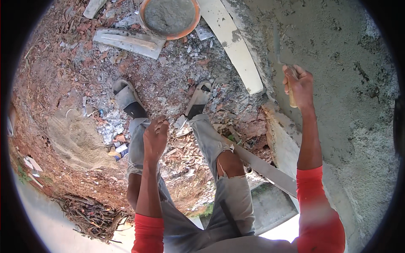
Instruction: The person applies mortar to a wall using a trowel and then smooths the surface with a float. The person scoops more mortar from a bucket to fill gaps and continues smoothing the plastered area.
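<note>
My right hand [300,86] is wrapped round the wooden handle of a trowel [276,44]. Its thin grey blade points away from me and lies at the face of a wall [329,80] coated in rough grey mortar. I cannot tell how firmly the blade presses on it. My left hand [155,135] hangs over my left leg with its fingers loosely curled in, and nothing shows in them. Ahead of my feet stands an orange-rimmed tub [177,37] of wet grey mortar [168,17].
Beside the tub lies a mortar-stained board [128,42]. A long cream plank [232,42] runs along the wall's foot. A long straight strip [265,168] slants behind my right leg. To the left are a sand heap [78,141] and piled sticks [95,215]. Rubble and leaves litter the ground.
</note>
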`<state>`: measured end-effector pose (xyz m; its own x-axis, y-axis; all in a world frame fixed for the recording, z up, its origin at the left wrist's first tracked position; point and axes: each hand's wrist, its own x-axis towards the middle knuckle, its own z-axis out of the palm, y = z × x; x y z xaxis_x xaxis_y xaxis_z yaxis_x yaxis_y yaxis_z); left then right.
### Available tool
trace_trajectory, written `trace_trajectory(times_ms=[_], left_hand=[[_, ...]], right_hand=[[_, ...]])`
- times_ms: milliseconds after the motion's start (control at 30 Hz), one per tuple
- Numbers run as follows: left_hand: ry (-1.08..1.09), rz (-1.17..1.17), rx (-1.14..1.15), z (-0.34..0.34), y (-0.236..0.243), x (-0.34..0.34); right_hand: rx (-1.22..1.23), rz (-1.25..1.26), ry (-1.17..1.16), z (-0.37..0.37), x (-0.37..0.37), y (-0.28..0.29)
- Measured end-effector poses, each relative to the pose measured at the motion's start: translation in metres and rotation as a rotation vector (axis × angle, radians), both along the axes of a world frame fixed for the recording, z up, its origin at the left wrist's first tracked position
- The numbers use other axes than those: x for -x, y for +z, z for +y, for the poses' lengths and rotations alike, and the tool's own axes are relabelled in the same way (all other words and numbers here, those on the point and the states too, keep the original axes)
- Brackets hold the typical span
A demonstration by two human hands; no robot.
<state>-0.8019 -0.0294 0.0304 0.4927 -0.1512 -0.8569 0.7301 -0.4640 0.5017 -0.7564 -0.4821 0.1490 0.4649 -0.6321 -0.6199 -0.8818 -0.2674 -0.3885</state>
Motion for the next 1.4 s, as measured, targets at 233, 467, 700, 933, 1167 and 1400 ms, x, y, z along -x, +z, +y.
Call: trace_trajectory(times_ms=[233, 467, 700, 933, 1167, 1400], left_hand=[[0.063, 0.151, 0.089, 0.016, -0.033, -0.017], [0.204, 0.155, 0.087, 0.024, -0.026, -0.065], [0.228, 0.179, 0.033, 0.038, -0.033, -0.041], [0.223, 0.143, 0.083, 0.015, -0.037, -0.032], [0.323, 0.107, 0.076, -0.003, -0.04, -0.034], [0.283, 0.143, 0.149, 0.001, -0.042, -0.025]], right_hand=[[0.292, 0.057, 0.907, 0.094, -0.106, -0.135], [0.256, 0.175, 0.654, 0.169, -0.193, -0.287], [0.135, -0.027, 0.395, 0.198, -0.132, -0.201], [-0.718, 0.068, 0.306, 0.112, -0.116, -0.05], [-0.052, -0.073, -0.082, -0.029, -0.074, -0.023], [0.226, 0.19, 0.72, 0.06, -0.127, -0.089]])
